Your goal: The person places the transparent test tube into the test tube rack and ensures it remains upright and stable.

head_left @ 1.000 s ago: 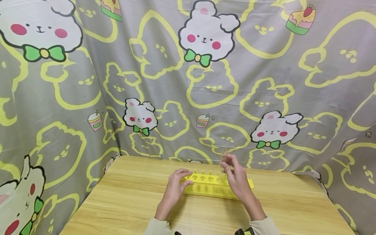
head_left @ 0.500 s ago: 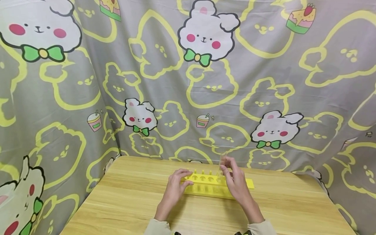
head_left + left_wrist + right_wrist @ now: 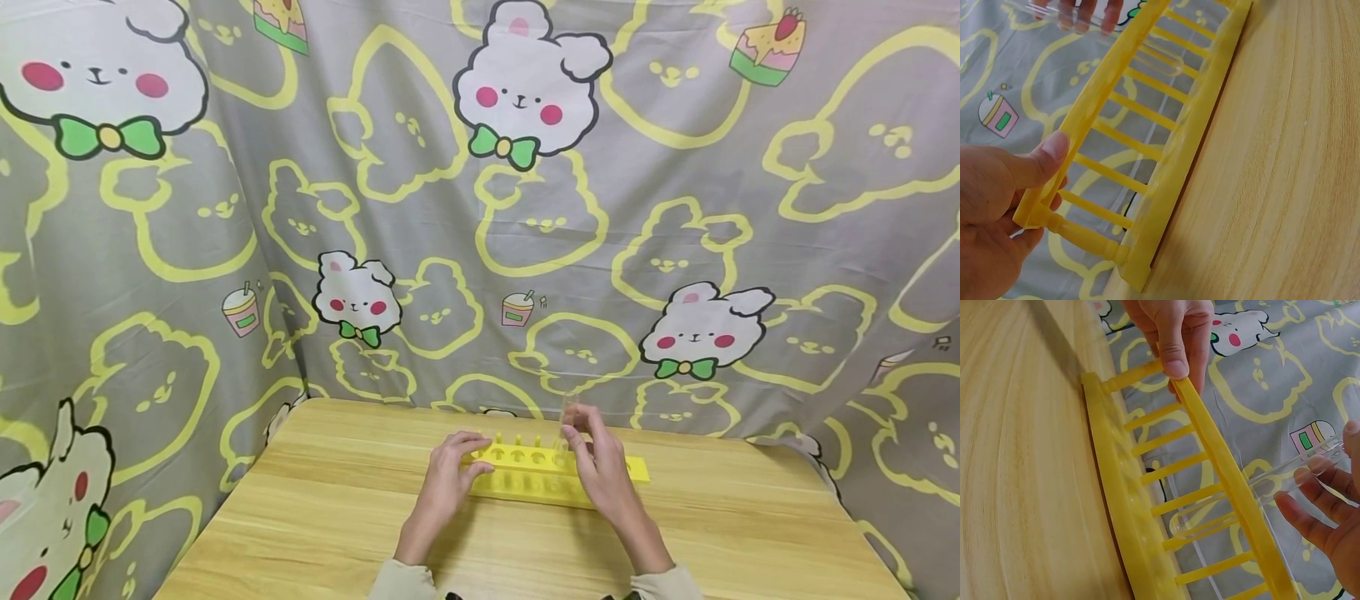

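A yellow test tube rack [image 3: 525, 498] stands on the table, with a row of holes and a row of pegs. My left hand [image 3: 447, 473] grips the left end of its upper bar, thumb on the near side, as the left wrist view shows. My right hand [image 3: 603, 462] pinches a clear test tube [image 3: 570, 402] between thumb and fingers. In the right wrist view, the rounded end of the test tube [image 3: 1196, 519] passes through the upper bar and hangs between the bar and the base. It looks just short of the base.
The wood-grain table [image 3: 330, 492] spreads out on both sides of the rack. A grey curtain [image 3: 435, 225] with cartoon rabbits hangs along the table's back edge and also on the sides.
The test tube has shifted slightly left, turned more upright and come down a little into the rack. My right hand moved with it, while the left hand stays on the rack.
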The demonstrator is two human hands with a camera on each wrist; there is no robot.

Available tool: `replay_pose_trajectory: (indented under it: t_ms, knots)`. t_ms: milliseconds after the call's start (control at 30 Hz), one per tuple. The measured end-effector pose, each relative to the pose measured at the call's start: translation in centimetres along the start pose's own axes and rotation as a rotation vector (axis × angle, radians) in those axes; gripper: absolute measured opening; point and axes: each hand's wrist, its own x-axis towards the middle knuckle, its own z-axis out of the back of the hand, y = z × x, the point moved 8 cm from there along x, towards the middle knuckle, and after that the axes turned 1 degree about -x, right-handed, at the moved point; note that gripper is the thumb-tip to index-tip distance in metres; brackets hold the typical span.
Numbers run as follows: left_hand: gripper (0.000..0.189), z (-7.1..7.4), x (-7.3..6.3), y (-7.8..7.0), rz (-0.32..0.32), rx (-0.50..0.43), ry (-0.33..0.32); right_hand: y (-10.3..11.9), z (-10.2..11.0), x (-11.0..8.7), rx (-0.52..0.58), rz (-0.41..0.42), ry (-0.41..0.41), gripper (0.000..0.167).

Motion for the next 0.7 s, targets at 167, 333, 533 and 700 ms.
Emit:
replay_pose_trajectory:
  t_ms: [167,333,533,700]
  knots:
    - [0.035,0.07,0.0,-0.07,-0.001,-0.001,-0.002,0.01,-0.02,-0.06,-0.003,0.001,0.001,0.02]
    - [0.035,0.05,0.02,-0.08,0.001,0.002,-0.002,-0.15,-0.12,-0.2,-0.005,-0.013,0.007,0.018]
    - [0.035,0.05,-0.02,-0.11,0.004,0.005,0.002,-0.44,-0.29,-0.47,-0.011,-0.024,0.014,0.017]
    - [0.035,0.03,-0.01,-0.11,0.003,0.003,0.002,-0.63,-0.34,-0.65,-0.013,-0.031,0.014,0.016]
